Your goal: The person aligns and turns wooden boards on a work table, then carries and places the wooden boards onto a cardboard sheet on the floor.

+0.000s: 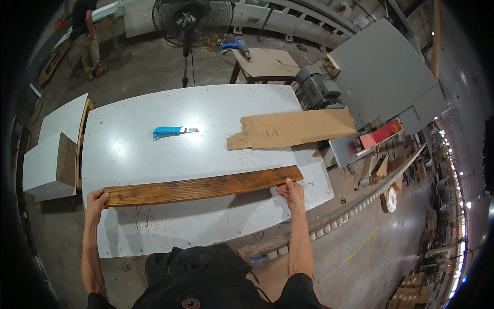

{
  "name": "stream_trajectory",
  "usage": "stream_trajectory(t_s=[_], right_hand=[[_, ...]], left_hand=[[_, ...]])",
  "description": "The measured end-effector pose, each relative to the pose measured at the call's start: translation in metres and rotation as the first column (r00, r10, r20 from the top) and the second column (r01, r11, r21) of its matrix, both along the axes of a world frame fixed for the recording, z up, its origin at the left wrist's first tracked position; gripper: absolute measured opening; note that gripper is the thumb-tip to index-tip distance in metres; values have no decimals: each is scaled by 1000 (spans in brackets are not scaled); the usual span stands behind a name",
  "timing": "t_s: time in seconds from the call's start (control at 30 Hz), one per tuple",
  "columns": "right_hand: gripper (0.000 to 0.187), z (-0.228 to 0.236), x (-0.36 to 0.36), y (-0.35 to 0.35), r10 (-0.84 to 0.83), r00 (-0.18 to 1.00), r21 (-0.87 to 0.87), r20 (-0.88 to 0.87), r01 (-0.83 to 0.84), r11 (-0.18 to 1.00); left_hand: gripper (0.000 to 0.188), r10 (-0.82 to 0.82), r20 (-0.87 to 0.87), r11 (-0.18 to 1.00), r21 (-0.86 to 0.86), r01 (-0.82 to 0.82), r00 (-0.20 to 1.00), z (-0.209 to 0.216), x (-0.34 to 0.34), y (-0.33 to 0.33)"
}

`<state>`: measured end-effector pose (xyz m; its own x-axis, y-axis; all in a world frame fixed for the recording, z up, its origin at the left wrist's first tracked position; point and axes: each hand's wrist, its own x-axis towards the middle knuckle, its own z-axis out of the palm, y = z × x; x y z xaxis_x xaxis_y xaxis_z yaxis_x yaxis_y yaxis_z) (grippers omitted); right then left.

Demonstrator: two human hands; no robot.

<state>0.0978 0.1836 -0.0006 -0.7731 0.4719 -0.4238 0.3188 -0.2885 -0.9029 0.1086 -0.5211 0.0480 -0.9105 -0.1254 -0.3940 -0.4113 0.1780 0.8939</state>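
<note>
A long brown wooden plank [206, 188] with dark grain spans the near part of the white table [149, 110], its right end a little farther from me than its left. My left hand [96, 202] grips the left end, thumb on top. Near the right end, my right hand [292, 193] pinches the near edge, its thumb on the upper face. A shadow falls on the tabletop under the plank. Beyond it lies a blue-handled utility knife [169, 132] with its blade pointing right. A torn piece of brown cardboard [298, 129] rests at the table's right side.
A pedestal fan [186, 20] stands beyond the table. Behind it to the right, a small table [267, 63] bears a blue heat gun [237, 47]. A grey motor [318, 85] and large grey machine panel [381, 77] rise at right. White boards [43, 165] are stacked left. A person [85, 38] stands far left.
</note>
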Motion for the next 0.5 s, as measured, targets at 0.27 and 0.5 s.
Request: stream_trajectory(t_s=[0.27, 0.5], right_hand=[[44, 29, 14, -20, 192, 977, 976, 94, -129, 177], [87, 9, 35, -112, 663, 570, 858, 485, -455, -237]], left_hand=[[67, 9, -99, 771, -633, -70, 995, -64, 24, -25], [54, 185, -249, 944, -224, -242, 951, -53, 35, 42]])
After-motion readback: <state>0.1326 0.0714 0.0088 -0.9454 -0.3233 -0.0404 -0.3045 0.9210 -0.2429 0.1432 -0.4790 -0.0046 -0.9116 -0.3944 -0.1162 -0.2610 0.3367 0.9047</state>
